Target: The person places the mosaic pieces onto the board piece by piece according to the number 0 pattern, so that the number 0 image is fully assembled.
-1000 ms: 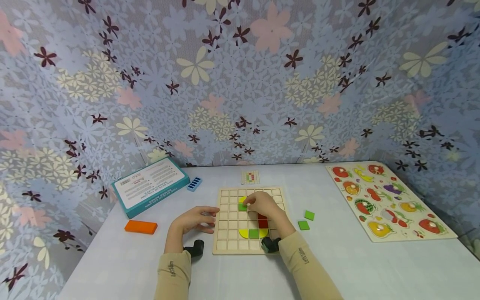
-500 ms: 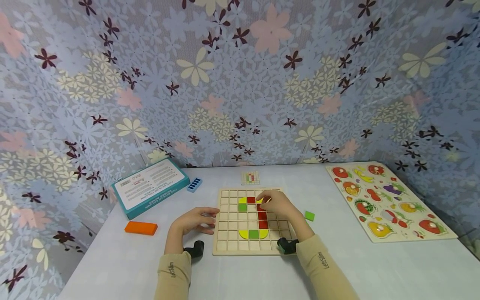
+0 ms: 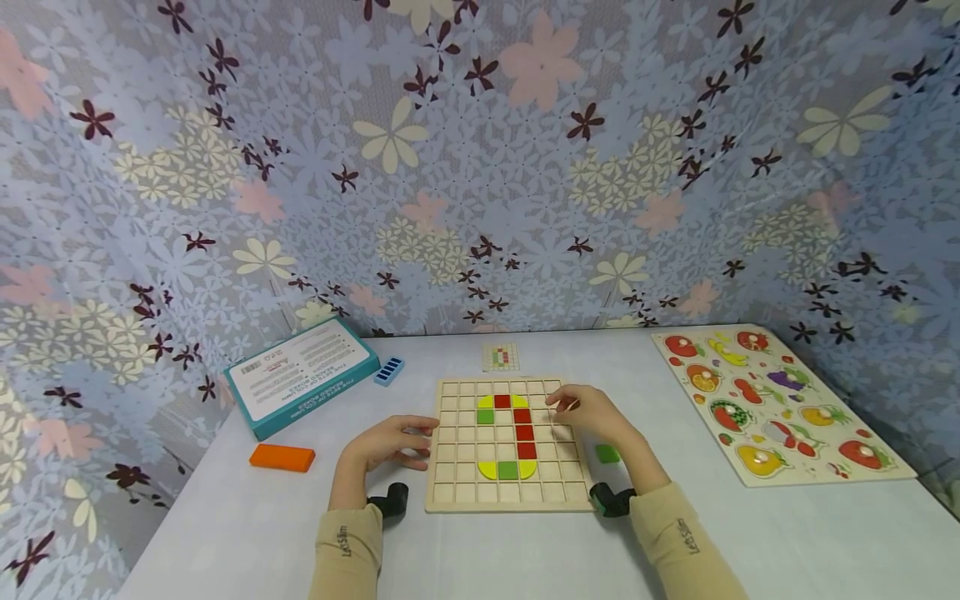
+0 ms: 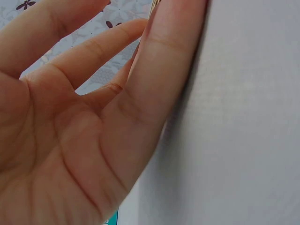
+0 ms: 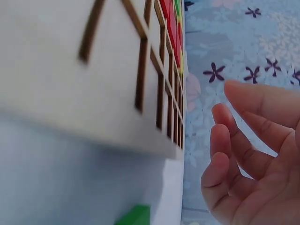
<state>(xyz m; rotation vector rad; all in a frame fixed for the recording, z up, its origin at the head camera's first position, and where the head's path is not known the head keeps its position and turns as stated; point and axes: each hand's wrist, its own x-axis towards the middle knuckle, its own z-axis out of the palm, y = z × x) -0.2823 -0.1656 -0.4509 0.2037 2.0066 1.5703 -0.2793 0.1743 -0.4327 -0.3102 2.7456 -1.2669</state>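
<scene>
Square wooden grid board [image 3: 504, 443]: lower centre of frame, flat on pale counter [image 3: 750, 533]. Red, green, yellow tiles seated in its middle cells.

Left hand [image 3: 390, 440]: at board's left edge, fingertips touching rim; grip relaxed, fingers spread, holding nothing.

Right hand [image 3: 592, 412]: over board's upper right cells; grip loosely curled, empty.

Small green square tile [image 3: 607, 453]: on counter, just right of board, below right hand.

Orange rectangular block [image 3: 282, 456]: lower left.

Teal box [image 3: 300, 372]: left of board.

Fruit puzzle board [image 3: 772, 400]: right side.
</scene>
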